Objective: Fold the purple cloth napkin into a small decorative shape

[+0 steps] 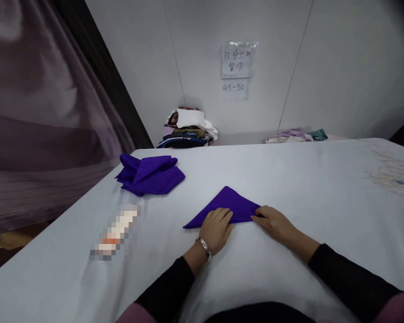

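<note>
A purple cloth napkin (226, 202), folded into a triangle, lies on the white-covered table (276, 175) with its peak pointing away from me. My left hand (217, 229) rests flat on its near edge, fingers stretched out; a bracelet circles that wrist. At the triangle's right corner, my right hand (272, 220) pinches the cloth between thumb and fingers, hiding the tip. More purple cloth (151, 175) lies loosely bunched at the far left of the table.
A pixelated, blurred-out object (117, 233) lies on the left of the table. Beyond the far edge are a stack of folded clothes (188, 130) and some pale fabric (292, 135). Handwritten paper (236, 67) hangs on the wall. A curtain (47, 116) drapes along the left.
</note>
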Motion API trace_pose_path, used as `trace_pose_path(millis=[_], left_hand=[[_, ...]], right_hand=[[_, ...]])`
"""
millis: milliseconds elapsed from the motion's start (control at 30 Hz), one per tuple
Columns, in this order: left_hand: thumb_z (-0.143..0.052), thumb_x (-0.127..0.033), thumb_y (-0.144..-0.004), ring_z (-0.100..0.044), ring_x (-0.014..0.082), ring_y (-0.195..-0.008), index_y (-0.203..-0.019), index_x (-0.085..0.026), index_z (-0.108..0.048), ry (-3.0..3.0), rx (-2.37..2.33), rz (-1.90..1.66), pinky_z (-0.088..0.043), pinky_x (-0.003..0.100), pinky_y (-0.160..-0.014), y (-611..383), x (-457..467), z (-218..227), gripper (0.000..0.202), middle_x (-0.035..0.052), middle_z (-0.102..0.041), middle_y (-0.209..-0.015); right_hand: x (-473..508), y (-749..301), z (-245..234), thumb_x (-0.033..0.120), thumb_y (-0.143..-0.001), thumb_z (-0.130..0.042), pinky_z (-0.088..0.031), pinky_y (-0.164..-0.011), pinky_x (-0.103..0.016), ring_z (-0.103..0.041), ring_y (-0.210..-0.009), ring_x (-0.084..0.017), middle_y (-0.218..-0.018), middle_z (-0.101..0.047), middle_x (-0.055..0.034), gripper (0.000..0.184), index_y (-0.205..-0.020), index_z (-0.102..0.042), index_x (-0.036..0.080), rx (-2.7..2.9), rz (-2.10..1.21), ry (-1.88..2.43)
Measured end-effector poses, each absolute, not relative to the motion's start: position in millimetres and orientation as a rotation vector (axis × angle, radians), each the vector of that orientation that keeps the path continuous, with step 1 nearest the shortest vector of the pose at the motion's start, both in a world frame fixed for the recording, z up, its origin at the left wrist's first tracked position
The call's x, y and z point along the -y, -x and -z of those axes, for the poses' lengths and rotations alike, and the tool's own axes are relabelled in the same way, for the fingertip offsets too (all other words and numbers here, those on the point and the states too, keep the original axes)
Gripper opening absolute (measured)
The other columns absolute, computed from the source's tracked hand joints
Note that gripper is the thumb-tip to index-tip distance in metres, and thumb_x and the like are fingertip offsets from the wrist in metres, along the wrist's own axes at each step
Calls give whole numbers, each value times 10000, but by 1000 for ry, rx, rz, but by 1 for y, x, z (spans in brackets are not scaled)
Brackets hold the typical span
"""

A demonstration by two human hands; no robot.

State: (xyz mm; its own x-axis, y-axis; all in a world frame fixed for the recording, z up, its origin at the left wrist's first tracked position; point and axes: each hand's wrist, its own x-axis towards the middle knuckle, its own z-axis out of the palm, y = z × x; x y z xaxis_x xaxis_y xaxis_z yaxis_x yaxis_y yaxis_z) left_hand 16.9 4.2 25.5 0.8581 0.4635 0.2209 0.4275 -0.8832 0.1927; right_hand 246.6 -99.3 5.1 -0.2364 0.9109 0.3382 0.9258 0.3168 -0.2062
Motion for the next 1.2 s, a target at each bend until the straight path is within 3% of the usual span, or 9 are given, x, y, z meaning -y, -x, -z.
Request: trace_pose_path(millis=[100, 200, 333, 433, 633, 733, 833, 1000, 1200], left_hand=[[-441, -390, -888, -261, 225, -1329, -1345, -191, -341, -2919, -503, -324, -237, 440, -1076, -27, 0, -20, 508, 67, -360, -1431], [-383, -499, -888, -186, 213, -1363, -1386, -184, -265, -2908, -396, -239, -177, 450, -1105, -30, 3, -10, 601, 76, -303, -1462], [-324, -546, -890, -180, 213, -1366, -1395, -187, -252, -2877, -380, -172, -163, 470, -1107, -26, 2, -4, 624, 82, -303, -1461], [-346, -539, -887, -179, 219, -1365, -1400, -188, -243, -2877, -376, -157, -172, 483, -1103, -26, 1, -5, 630, 83, -317, -1454], [-407, -466, -890, -227, 216, -1347, -1393, -259, -273, -2920, -336, -187, -149, 480, -1114, -29, 1, -6, 560, 36, -350, -1440], [-449, -414, -879, -237, 228, -1343, -1418, -246, -203, -2924, -327, -166, -160, 480, -1109, -30, 1, -8, 616, 45, -337, -1447], [-463, -389, -872, -219, 240, -1350, -1429, -214, -159, -2927, -327, -129, -173, 490, -1100, -30, 0, -9, 658, 63, -337, -1446], [-408, -451, -884, -214, 243, -1353, -1407, -149, -234, -2956, -337, -115, -203, 489, -1088, -30, -3, -7, 628, 110, -333, -1442], [-343, -508, -896, -242, 243, -1344, -1382, -172, -305, -2993, -316, -175, -217, 486, -1078, -29, -5, -3, 592, 110, -342, -1437]], right_hand=[[99, -246, -8, 255, -943, -362, -396, -665, -315, -510, -754, -186, -871, -606, -70, 306, -1030, -652, 211, 2208, 57, 1645], [99, -247, -9, 250, -944, -350, -411, -667, -325, -521, -762, -192, -894, -613, -77, 318, -1044, -648, 203, 2230, 68, 1648], [98, -240, -10, 223, -941, -340, -450, -719, -356, -557, -820, -204, -935, -631, -97, 326, -1085, -630, 183, 2201, 81, 1634], [92, -222, -13, 244, -932, -360, -438, -871, -405, -548, -1007, -235, -1078, -622, -136, 339, -1166, -582, 139, 2175, 67, 1562], [71, -186, -19, 465, -907, -391, -226, -1078, -450, -251, -1331, -264, -1419, -349, -168, 585, -1360, -372, 96, 2194, -277, 1645], [70, -182, -17, 528, -899, -353, -159, -1095, -461, -129, -1367, -258, -1476, -214, -165, 669, -1410, -265, 106, 2149, -450, 1707], [78, -186, -14, 587, -878, -339, -129, -1097, -475, -93, -1371, -267, -1484, -160, -183, 747, -1426, -209, 97, 2083, -521, 1763], [93, -196, -6, 620, -866, -315, -120, -1098, -489, -107, -1369, -268, -1471, -194, -194, 781, -1424, -210, 82, 2060, -450, 1833], [106, -212, 5, 591, -874, -347, -156, -1091, -493, -134, -1364, -282, -1456, -243, -187, 734, -1403, -281, 87, 2038, -242, 1954]])
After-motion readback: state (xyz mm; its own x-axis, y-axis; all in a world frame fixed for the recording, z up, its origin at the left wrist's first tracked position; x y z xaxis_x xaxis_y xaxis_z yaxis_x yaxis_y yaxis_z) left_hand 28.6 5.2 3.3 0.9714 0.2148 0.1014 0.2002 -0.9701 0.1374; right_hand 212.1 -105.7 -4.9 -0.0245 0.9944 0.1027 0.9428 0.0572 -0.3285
